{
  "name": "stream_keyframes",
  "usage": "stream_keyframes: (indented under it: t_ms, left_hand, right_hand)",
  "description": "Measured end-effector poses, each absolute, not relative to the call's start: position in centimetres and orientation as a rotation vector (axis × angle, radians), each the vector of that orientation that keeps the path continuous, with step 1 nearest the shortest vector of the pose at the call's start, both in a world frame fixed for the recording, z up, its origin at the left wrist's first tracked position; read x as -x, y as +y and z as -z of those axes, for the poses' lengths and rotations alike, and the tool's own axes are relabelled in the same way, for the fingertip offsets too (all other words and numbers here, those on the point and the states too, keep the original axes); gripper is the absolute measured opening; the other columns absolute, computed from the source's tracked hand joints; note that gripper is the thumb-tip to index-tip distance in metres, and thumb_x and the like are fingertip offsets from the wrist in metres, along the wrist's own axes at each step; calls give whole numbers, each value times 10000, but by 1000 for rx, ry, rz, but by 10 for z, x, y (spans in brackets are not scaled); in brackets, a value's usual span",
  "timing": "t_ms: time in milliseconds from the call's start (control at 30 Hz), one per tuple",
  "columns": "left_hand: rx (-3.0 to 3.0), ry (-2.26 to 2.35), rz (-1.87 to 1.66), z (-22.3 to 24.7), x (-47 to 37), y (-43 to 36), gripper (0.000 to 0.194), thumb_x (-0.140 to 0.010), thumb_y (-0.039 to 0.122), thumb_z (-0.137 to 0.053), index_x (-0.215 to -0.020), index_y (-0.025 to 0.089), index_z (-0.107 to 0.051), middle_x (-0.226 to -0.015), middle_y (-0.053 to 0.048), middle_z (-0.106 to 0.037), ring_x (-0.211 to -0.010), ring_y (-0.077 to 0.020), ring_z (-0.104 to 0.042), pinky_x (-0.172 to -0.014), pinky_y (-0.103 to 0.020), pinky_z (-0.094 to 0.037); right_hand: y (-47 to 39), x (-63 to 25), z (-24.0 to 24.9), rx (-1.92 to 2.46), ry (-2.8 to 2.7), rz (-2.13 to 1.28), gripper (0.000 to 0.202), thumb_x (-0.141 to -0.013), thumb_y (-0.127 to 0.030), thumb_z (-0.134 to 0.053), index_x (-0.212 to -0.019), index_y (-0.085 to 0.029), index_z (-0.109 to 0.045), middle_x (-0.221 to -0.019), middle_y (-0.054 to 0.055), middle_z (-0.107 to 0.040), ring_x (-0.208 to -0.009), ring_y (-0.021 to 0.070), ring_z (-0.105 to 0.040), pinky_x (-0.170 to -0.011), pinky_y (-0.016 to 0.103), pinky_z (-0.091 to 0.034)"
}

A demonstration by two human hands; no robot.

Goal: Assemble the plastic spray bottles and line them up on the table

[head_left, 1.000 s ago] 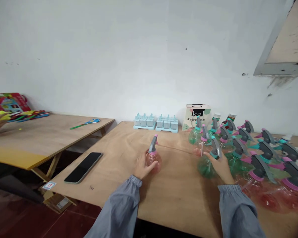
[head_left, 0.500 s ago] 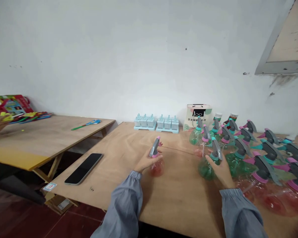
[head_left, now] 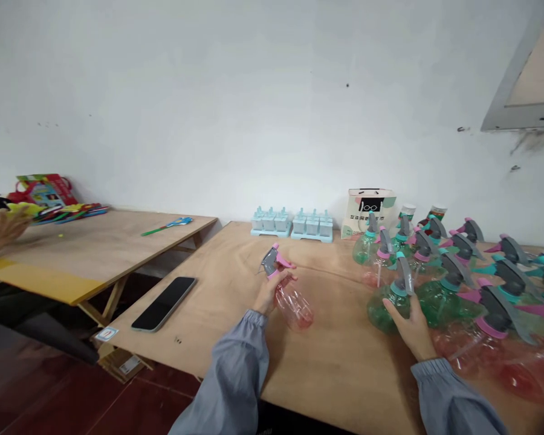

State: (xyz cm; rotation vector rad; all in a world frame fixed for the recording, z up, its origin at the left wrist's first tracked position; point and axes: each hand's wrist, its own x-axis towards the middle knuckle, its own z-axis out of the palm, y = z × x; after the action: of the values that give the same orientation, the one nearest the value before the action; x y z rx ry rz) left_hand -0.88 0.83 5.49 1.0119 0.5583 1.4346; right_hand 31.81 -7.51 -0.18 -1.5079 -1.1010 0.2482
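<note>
Pink spray bottle [head_left: 294, 305], see-through, is over the middle of the table [head_left: 335, 374], tilted, head leaning left, base out to the right; contents can't be made out. Green spray bottle [head_left: 381, 309] is upright on the table, other spray bottles [head_left: 498, 308] crowded to its right, thin tubes visible inside some. Left hand [head_left: 271, 295] wraps the pink one's neck, narrow grip. Right hand [head_left: 412, 329] at green one, thumb forward, fingers partly hidden; can't tell if gripping.
</note>
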Motion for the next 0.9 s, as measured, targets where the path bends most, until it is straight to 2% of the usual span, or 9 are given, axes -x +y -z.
stream_keyframes:
  t_ms: [100,300,400,567,633,767,833,900]
  left_hand:
    - [-985,567,-1415,-54,8,7,388,-547,356,-859,-790,171,-620,-695,19,-650,-651,-150,-658,-761,-315,-543]
    - [-1201,472,-1258,-58,3,-1,507,-604,374,-832,-1041,183,-660,-994,-76,-728,-684,-140,-642,-792,-325,-521]
    - [-1229,495,-1227,-57,-1,-4,491,-607,380,-836,-1018,178,-661,-939,-56,-719,-680,-140,-641,-803,-328,-512]
    - [-1105,589,-1310,-54,-5,-3,374,-559,355,-841,-803,179,-620,-732,10,-637,-681,-144,-635,-790,-311,-506]
    - [-1141,596,-1314,-56,-6,-4,394,-559,366,-828,-845,184,-628,-757,1,-647,-695,-153,-640,-799,-322,-505]
    - [-1272,536,-1270,-62,-7,-7,470,-610,355,-774,-1033,191,-650,-952,-51,-703,-720,-152,-639,-887,-373,-501]
    - [-1266,516,-1274,-63,-7,-9,443,-624,349,-756,-1023,188,-652,-977,-56,-704,-710,-148,-631,-924,-398,-496]
    - [-1238,508,-1299,-61,-7,-9,375,-618,336,-754,-943,183,-648,-904,-35,-690,-686,-144,-625,-939,-409,-495]
  right_hand:
    - [-75,-318,1,1488,-1103,-255,607,-671,-662,-662,-1084,-226,-573,-993,63,-696,-929,253,-650,-870,377,-506]
    - [-77,-315,-2,1507,-1097,-286,621,-657,-664,-661,-1090,-226,-580,-961,58,-701,-902,252,-660,-831,365,-515]
    - [-76,-315,-1,1511,-1105,-284,619,-662,-663,-664,-1100,-232,-587,-982,55,-704,-925,251,-662,-846,366,-513]
    - [-74,-317,3,1504,-1125,-263,661,-660,-680,-671,-1131,-223,-592,-1040,73,-706,-967,266,-662,-871,376,-513]
    - [-74,-318,4,1487,-1144,-244,644,-688,-671,-667,-1152,-230,-589,-1009,59,-710,-936,252,-668,-854,365,-518]
    - [-74,-318,5,1466,-1164,-247,596,-718,-644,-665,-1149,-241,-587,-977,40,-707,-907,234,-668,-840,343,-517]
    - [-74,-317,4,1471,-1152,-261,580,-704,-642,-670,-1112,-238,-591,-984,45,-704,-929,243,-662,-853,346,-513]
    - [-75,-317,3,1481,-1139,-280,570,-693,-645,-670,-1083,-237,-587,-985,52,-702,-947,254,-657,-864,355,-509]
